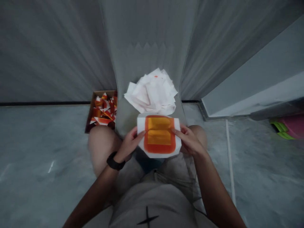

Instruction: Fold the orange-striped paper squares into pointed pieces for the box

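Note:
A white paper sheet with an orange border and a yellow centre is held over my lap. My left hand pinches its left edge, and a black watch sits on that wrist. My right hand pinches the sheet's right edge. Just beyond the sheet lies a loose stack of white sheets on the grey floor between my knees.
A brown cardboard box with several folded orange and white paper pieces stands at the left by my knee. Grey curtains hang ahead. A pale ledge runs at the right, with pink and green items under it.

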`<control>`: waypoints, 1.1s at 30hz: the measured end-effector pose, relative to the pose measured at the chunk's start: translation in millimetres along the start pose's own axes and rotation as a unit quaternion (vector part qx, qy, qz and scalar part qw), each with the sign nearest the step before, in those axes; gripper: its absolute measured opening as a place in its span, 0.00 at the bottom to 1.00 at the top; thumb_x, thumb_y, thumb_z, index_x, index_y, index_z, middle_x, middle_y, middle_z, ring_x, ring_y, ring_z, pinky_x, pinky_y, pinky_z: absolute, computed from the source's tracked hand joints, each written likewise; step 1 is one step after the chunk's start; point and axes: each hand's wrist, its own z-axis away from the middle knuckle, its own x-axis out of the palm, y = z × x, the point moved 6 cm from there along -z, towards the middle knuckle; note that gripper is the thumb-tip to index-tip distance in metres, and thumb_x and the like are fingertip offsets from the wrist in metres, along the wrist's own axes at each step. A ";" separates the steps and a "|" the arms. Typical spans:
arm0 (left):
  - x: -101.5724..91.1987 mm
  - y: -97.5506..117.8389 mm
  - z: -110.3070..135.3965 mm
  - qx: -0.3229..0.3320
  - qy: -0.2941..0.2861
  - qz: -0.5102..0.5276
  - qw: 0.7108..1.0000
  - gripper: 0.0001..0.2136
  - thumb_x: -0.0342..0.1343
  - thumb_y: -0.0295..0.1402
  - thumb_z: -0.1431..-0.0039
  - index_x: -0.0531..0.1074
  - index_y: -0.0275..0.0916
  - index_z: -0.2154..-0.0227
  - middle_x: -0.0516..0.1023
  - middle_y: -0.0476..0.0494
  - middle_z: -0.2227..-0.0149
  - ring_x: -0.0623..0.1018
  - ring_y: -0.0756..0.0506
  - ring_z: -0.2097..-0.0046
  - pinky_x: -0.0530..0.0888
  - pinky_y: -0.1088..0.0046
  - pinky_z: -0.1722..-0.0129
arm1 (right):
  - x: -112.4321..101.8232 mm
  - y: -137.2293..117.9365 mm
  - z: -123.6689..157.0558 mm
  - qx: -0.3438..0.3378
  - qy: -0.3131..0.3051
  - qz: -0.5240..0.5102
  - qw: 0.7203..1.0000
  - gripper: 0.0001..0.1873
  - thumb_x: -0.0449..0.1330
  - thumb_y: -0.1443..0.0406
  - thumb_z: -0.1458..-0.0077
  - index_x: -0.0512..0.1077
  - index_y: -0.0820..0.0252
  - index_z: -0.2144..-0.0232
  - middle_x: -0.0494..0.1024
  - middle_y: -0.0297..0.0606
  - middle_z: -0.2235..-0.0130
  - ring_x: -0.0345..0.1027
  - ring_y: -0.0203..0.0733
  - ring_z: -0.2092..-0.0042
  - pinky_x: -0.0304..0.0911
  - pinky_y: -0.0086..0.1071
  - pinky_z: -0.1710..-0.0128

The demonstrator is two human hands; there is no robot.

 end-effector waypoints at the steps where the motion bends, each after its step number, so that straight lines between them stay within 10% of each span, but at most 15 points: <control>1: -11.0 -0.9 -0.4 0.012 0.017 -0.011 1.000 0.20 0.59 0.47 0.40 0.74 0.38 0.51 0.81 0.42 0.56 0.79 0.43 0.59 0.76 0.70 0.63 | 8.7 1.8 0.4 0.012 -0.018 0.018 1.000 0.25 0.72 0.54 0.53 0.77 0.57 0.54 0.85 0.40 0.59 0.80 0.48 0.61 0.75 0.40 0.59; 8: -76.6 5.0 -8.1 0.060 0.052 -0.102 0.992 0.16 0.58 0.46 0.39 0.73 0.37 0.62 0.76 0.48 0.67 0.73 0.48 0.68 0.70 0.76 0.72 | 48.7 6.0 -16.4 -0.016 -0.040 0.078 0.996 0.20 0.72 0.55 0.53 0.80 0.54 0.58 0.85 0.35 0.60 0.79 0.45 0.59 0.73 0.36 0.57; 15: -96.8 4.2 0.4 0.064 0.004 -0.107 0.992 0.15 0.59 0.44 0.39 0.73 0.38 0.58 0.79 0.46 0.63 0.76 0.45 0.63 0.74 0.74 0.67 | 73.1 2.2 -40.8 -0.030 -0.036 0.033 0.998 0.20 0.69 0.54 0.49 0.78 0.51 0.54 0.84 0.35 0.58 0.79 0.46 0.58 0.73 0.37 0.56; 28: -59.7 14.1 -1.9 0.056 0.012 -0.041 0.998 0.35 0.65 0.42 0.44 0.60 0.40 0.37 0.81 0.36 0.51 0.81 0.37 0.52 0.80 0.61 0.57 | 40.7 -25.1 -37.9 -0.106 -0.006 0.031 0.994 0.23 0.68 0.51 0.50 0.78 0.56 0.54 0.85 0.38 0.60 0.79 0.50 0.59 0.74 0.42 0.57; 33: -35.0 51.9 -30.1 0.142 0.034 -0.110 0.983 0.27 0.65 0.41 0.44 0.67 0.38 0.43 0.81 0.38 0.53 0.80 0.40 0.52 0.78 0.60 0.51 | 11.9 -78.5 -12.4 -0.261 -0.011 0.111 0.959 0.14 0.68 0.52 0.47 0.82 0.52 0.63 0.84 0.36 0.59 0.77 0.51 0.53 0.70 0.47 0.48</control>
